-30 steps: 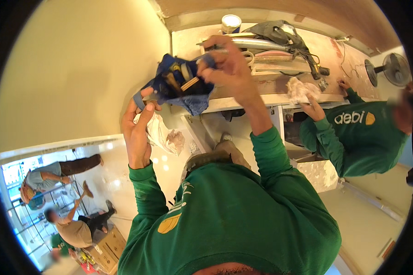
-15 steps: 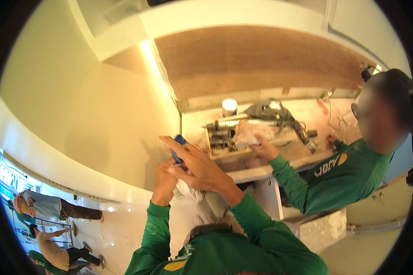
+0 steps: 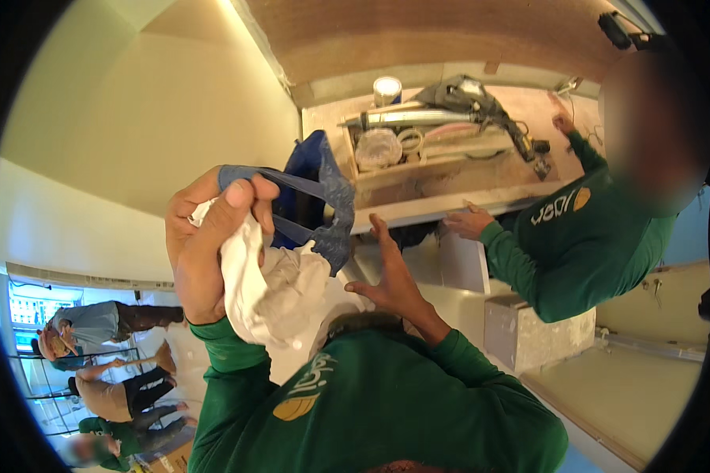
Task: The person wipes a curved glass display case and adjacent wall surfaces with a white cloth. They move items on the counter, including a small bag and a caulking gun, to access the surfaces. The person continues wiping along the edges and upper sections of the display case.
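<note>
The left hand (image 3: 201,244) is closed around a white rag (image 3: 272,296) and the strap of the blue tool bag (image 3: 312,197); the right hand (image 3: 390,280) is spread open just below the bag, holding nothing. The bag hangs lifted, left of the tabletop (image 3: 450,206), not set down.

One head-worn fisheye view looks steeply down, close over the countertop (image 3: 465,201).

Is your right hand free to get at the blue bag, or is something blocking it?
Probably yes. The right hand is open and empty, just below the blue bag that the left hand holds up by its strap along with a white rag. Nothing lies between.
</note>
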Motion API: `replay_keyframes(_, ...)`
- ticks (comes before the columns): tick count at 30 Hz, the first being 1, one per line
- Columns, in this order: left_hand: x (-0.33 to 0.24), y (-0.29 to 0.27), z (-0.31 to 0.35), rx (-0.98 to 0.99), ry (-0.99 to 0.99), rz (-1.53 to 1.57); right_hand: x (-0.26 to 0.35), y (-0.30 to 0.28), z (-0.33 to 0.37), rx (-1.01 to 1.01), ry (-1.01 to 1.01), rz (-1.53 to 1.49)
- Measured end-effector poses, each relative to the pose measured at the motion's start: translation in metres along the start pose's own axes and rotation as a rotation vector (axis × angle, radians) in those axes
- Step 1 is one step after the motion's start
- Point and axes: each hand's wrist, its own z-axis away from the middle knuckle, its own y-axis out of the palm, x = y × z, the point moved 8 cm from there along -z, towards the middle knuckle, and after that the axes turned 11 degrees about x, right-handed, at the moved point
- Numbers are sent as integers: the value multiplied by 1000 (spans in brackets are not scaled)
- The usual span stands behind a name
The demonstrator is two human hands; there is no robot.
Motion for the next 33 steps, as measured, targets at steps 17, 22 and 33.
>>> replay_keyframes(17, 139, 100, 122, 1035, -109, -2, 0, 15, 140, 33, 250, 375)
replay_keyframes(22, 197, 125, 135, 1094, -43, -217, -70, 41, 187, 147, 472, 494)
replay_keyframes(33, 383, 182, 241, 1224, -266, -409, -283, 112, 329, -386, 795, 164)
